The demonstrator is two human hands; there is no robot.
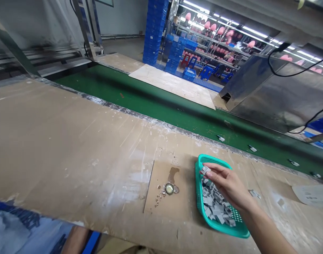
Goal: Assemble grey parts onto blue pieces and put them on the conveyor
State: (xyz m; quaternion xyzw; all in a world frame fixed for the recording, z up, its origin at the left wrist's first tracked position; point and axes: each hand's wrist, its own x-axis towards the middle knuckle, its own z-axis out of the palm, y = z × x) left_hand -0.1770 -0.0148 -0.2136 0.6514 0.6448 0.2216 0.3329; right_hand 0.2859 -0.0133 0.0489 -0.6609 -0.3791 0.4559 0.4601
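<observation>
Our right hand (pixel 230 182) pinches what looks like a grey plastic piece (pixel 205 170) above the green basket's (pixel 199 197) far left corner; a slack fingertip grip could drop it outside the basket.

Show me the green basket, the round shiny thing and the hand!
Green basket (pixel 225 230): head view, near rim.
Round shiny thing (pixel 169 189): head view, its middle.
Right hand (pixel 227 181): head view, near thumb's base.

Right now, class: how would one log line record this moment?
right hand; pinching grey piece; above basket; grey pieces in basket; small parts on belt; left hand out of view
</observation>
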